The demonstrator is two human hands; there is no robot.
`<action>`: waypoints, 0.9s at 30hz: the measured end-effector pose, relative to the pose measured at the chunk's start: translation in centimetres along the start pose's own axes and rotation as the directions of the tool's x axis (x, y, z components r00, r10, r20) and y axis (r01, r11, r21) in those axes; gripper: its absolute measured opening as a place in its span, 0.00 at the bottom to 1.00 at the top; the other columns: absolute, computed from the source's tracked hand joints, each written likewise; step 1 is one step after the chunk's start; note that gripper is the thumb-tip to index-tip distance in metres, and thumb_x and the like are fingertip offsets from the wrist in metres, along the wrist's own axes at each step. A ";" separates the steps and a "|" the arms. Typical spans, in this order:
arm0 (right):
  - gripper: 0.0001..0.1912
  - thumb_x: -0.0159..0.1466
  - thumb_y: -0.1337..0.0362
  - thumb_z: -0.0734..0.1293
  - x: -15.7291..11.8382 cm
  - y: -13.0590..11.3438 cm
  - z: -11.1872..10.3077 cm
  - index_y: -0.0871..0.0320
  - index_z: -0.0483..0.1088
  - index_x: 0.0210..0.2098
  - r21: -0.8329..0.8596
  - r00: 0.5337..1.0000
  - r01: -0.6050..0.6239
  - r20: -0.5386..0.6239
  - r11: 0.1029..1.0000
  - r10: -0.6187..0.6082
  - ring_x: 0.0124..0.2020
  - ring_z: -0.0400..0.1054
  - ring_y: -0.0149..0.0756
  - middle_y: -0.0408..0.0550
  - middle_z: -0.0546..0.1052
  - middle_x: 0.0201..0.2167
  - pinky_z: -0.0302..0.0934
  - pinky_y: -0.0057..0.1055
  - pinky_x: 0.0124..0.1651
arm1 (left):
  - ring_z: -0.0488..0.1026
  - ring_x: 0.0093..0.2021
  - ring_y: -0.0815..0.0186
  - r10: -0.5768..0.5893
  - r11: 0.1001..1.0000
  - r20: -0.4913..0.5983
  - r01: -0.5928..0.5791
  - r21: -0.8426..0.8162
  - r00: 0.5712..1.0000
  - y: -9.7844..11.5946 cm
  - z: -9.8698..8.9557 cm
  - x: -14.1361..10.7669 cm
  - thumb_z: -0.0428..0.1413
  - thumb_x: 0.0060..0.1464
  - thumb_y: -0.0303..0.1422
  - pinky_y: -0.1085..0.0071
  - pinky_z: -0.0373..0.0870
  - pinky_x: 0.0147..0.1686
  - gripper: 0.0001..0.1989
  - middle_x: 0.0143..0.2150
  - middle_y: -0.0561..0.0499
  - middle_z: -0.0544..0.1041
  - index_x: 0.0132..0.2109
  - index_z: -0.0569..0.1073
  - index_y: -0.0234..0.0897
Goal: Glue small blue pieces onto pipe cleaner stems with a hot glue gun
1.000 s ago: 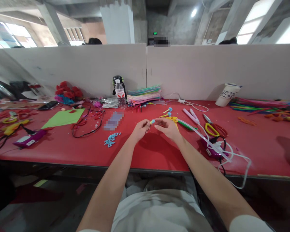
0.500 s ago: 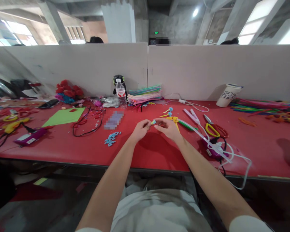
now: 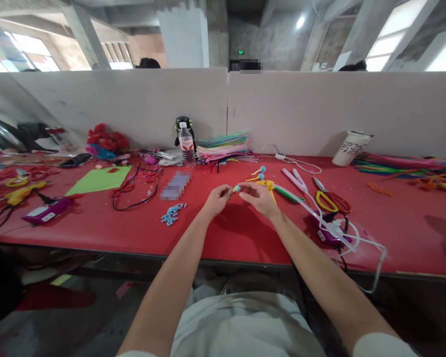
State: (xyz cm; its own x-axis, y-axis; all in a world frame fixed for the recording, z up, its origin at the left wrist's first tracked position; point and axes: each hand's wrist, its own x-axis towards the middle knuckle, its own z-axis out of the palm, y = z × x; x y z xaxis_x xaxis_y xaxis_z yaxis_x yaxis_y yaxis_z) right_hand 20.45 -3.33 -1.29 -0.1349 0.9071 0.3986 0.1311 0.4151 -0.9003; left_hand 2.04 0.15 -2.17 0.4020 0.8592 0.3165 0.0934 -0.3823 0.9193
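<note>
Above the red table (image 3: 141,233), a small blue-and-yellow pipe-cleaner piece (image 3: 237,189) sits between my two hands. My left hand (image 3: 218,199) pinches its left side with thumb and fingertips. Curled in from the other side, my right hand (image 3: 259,199) has its fingertips at the piece; their exact contact is too small to see. Behind the right hand lie yellow pipe-cleaner pieces (image 3: 266,184) with light-blue tips (image 3: 262,170), partly hidden by it. A pile of short light-blue pieces (image 3: 172,214) rests to the left of my left forearm.
Right of my hands are a pink hot-iron tool (image 3: 295,179), scissors (image 3: 326,198), a purple power box (image 3: 329,235) and white cables. Toward the partition (image 3: 134,104) stand a water bottle (image 3: 186,144) and bundled pipe cleaners (image 3: 223,147). A paper cup (image 3: 351,148) leans at right; green paper (image 3: 98,180) lies left.
Hardly anything differs. Both hands stay around the small piece, with the right thumb and fingers shifting very slightly. The whole view has moved down a little.
</note>
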 end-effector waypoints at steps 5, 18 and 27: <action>0.14 0.58 0.56 0.68 0.2 0.0 0.0 0.58 0.75 0.39 -0.010 0.993 -0.066 -0.094 0.998 0.065 0.38 0.71 0.36 0.49 0.79 0.38 0.64 0.33 0.43 | 0.60 0.26 0.72 0.057 0.988 -0.011 -0.055 0.147 0.998 -0.2 0.1 -0.2 0.51 0.58 0.40 0.75 0.58 0.29 0.14 0.26 0.54 0.67 0.37 0.72 0.32; 0.10 0.58 0.58 0.67 -0.1 0.0 0.0 0.58 0.74 0.32 -0.309 0.993 0.030 -0.096 0.951 -0.062 0.31 0.71 0.35 0.48 0.78 0.31 0.64 0.32 0.36 | 0.67 0.31 0.70 0.128 0.902 0.033 -0.130 0.411 0.991 -0.5 0.3 -0.5 0.51 0.58 0.31 0.74 0.62 0.34 0.08 0.31 0.51 0.75 0.37 0.75 0.34; 0.09 0.58 0.59 0.66 -0.2 -0.2 0.2 0.58 0.74 0.31 -0.336 0.994 0.025 -0.092 0.941 -0.059 0.31 0.70 0.35 0.47 0.78 0.30 0.63 0.31 0.36 | 0.70 0.34 0.68 0.146 0.888 0.043 -0.150 0.434 0.988 0.1 0.2 -0.8 0.51 0.58 0.29 0.73 0.65 0.38 0.07 0.34 0.50 0.76 0.38 0.74 0.35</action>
State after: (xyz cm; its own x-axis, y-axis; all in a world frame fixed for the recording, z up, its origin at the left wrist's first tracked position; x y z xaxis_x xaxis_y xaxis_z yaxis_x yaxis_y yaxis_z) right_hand 20.25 -3.58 -1.27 -0.0511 0.8835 0.4656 0.4504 0.4365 -0.7788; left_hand 1.91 -0.65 -2.39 0.4498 0.7786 0.4375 0.4179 -0.6164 0.6674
